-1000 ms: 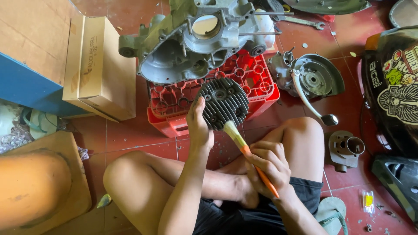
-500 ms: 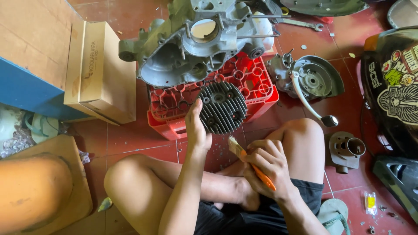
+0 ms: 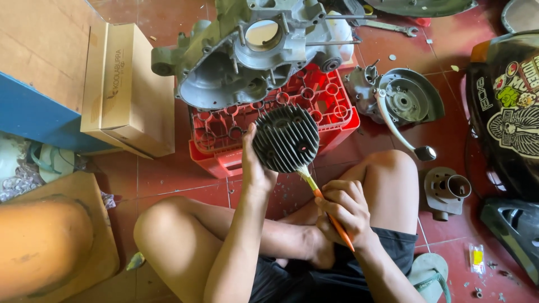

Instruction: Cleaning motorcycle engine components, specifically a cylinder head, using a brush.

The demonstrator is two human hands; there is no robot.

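Since the earlier frame, the brush bristles are brought up against the lower right edge of the finned cylinder head (image 3: 285,138). Nearest, crossed bare legs are seen on the red tiled floor (image 3: 168,179). The right hand (image 3: 343,209) is wrapped around an orange-handled brush (image 3: 324,201), fingers closed on it. The left hand (image 3: 255,168) grips the head's left rim, held just above a red plastic crate (image 3: 337,109). Farther off, a grey engine casing (image 3: 236,62) is rested on the crate; a cardboard box (image 3: 129,90) lies far left.
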